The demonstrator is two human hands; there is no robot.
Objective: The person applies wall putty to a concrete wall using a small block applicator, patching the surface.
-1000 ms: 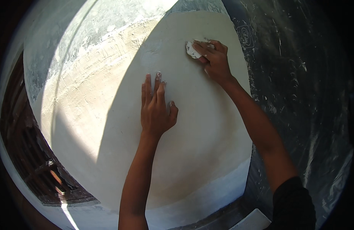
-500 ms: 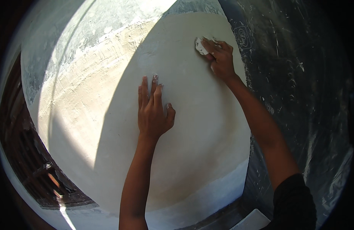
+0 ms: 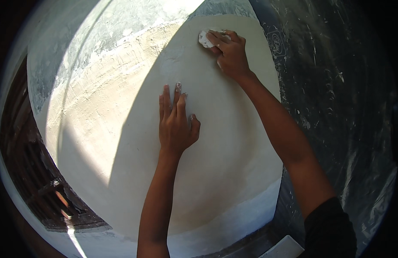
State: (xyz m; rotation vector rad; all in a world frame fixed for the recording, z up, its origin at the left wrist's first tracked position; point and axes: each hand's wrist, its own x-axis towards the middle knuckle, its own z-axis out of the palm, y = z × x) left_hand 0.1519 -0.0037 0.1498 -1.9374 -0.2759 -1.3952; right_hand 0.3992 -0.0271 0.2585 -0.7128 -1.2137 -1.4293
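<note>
In front of me is a wall with a broad band of smooth off-white plaster [image 3: 216, 129]. My right hand [image 3: 231, 51] is near the top of this band, its fingers closed over a lumpy white pad [image 3: 205, 39] pressed to the surface. Whether the pad is a sponge or a wadded cloth, I cannot make out. Lower and to the left, my left hand [image 3: 177, 124] lies against the plaster with its fingers stretched upward and holds nothing. White smears coat some of its fingertips.
Bare grey-green wall [image 3: 95, 43] shows above a rough, sunlit stretch of plaster [image 3: 95, 90]. A dark, scuffed sheet [image 3: 328, 107] borders the right side. At the left is a brown wooden frame with slats [image 3: 39, 172]. A pale flat object [image 3: 283, 248] sits at the bottom right.
My right hand has slid the white pad leftward and slightly up across the plaster. My left hand keeps its place on the wall while the whole view shifts a little.
</note>
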